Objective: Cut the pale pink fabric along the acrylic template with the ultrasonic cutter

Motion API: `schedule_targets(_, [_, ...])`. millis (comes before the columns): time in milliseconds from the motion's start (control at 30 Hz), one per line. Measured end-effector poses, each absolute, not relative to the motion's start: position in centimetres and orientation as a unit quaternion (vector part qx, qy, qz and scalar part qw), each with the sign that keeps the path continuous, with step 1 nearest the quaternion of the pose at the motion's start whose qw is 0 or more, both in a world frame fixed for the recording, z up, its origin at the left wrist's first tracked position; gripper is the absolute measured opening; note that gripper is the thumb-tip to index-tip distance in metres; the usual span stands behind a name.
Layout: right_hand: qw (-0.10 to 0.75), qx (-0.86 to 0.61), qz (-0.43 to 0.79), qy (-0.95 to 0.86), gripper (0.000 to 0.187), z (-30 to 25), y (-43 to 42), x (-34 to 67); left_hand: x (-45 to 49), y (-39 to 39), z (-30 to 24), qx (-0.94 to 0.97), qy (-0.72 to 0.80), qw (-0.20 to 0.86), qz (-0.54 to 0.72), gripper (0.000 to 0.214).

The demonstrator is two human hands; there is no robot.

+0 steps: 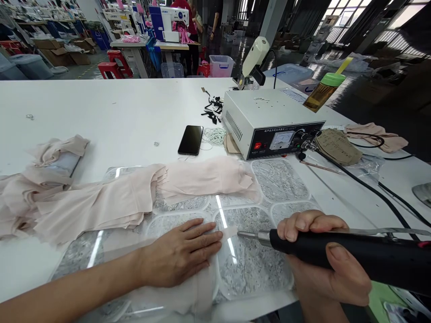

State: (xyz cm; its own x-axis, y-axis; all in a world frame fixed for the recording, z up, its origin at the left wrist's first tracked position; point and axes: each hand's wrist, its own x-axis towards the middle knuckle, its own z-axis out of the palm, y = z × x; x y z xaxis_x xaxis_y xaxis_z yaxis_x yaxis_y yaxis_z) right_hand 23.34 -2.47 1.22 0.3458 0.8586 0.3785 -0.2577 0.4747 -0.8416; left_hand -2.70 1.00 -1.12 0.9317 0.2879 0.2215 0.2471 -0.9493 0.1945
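My left hand [183,253] lies flat, fingers stretched out, over a thin pale fabric piece [202,291] on a clear-covered, grey marbled mat [252,264]. A narrow end of pale material [230,232] shows just past its fingertips. My right hand [323,255] is wrapped round the black handle of an ultrasonic welding gun [310,246]. Its thin metal tip points left and is at the edge of that pale end; whether they touch I cannot tell. Beyond the left hand lie a stack of beige fabric pieces [107,202] and a second beige stack [208,177].
A white control box [272,116] stands at the back right, its black cable [367,188] running toward the gun. Nearby are a black phone [191,140], a coil of cord [213,137], a green-lidded drink cup [325,91] and brown card pieces [338,146]. More beige fabric [20,197] is heaped left.
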Motion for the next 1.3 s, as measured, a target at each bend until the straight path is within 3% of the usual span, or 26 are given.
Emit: schedule_targets(1300, [0.753,-0.348,0.371,-0.417,0.014,1.4,-2.1,22.0,-2.8,0.6,-2.2,0.970,0.131,0.069,0.193,0.030])
